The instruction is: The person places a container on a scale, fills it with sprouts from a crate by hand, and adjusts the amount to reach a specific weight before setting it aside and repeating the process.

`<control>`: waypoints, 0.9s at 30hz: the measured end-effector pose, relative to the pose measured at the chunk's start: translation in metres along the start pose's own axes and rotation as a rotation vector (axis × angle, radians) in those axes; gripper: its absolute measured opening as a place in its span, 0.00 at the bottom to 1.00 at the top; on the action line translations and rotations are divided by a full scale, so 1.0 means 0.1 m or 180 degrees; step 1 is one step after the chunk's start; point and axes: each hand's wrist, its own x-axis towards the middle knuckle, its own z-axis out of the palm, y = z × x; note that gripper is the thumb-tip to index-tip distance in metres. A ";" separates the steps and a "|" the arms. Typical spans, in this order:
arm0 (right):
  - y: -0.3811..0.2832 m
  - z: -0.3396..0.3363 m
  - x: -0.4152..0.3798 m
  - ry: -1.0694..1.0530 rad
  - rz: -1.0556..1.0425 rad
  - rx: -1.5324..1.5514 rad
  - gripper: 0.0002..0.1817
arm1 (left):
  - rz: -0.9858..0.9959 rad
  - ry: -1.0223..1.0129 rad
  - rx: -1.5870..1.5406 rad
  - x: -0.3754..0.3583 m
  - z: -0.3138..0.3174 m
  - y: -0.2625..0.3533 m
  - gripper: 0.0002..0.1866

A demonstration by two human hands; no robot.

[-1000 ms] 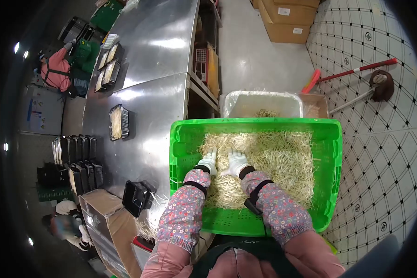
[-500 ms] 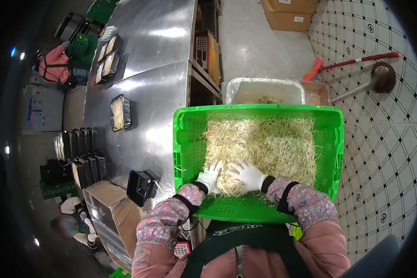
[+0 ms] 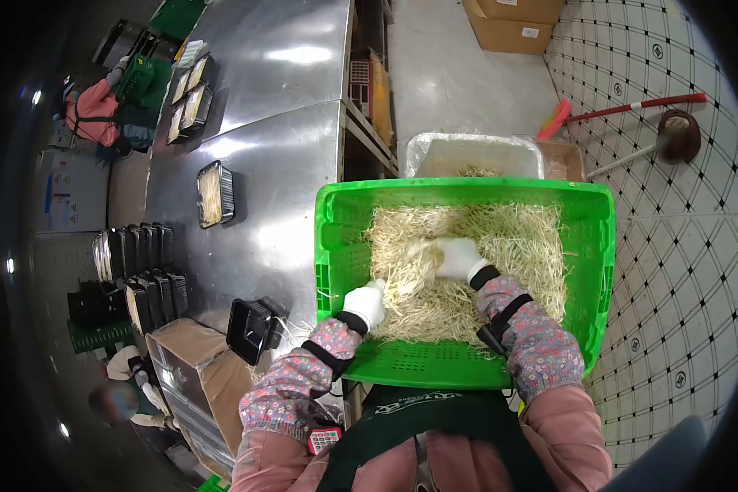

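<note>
A green perforated crate (image 3: 467, 193) holds a thick layer of pale bean sprouts (image 3: 517, 271). My left hand (image 3: 365, 303), in a white glove, is closed at the left side of the crate, its fingers curled into the sprouts. Farther in, my right hand (image 3: 459, 258), also white-gloved, is closed over a loose clump of sprouts and slightly blurred. Left of the crate, a black tray with sprouts (image 3: 214, 194) lies on the steel table (image 3: 279, 156). An empty black tray (image 3: 250, 330) sits tilted near the table's lower edge.
Filled trays (image 3: 190, 107) stand at the table's far end, and stacked black trays (image 3: 143, 250) at its left edge. A white tub (image 3: 471, 152) is behind the crate. Cardboard boxes (image 3: 512, 29) stand farther off. Two other people (image 3: 97, 115) are at the left.
My right hand has moved farther into the crate and closed, with sprouts lifted beside it. My left hand has curled and shifted slightly. The view has shifted a little.
</note>
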 end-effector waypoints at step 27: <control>0.11 0.53 0.08 -0.0682 0.0230 -0.0584 0.26 | -0.0482 -0.0843 -0.0248 1.07 0.24 0.08 0.48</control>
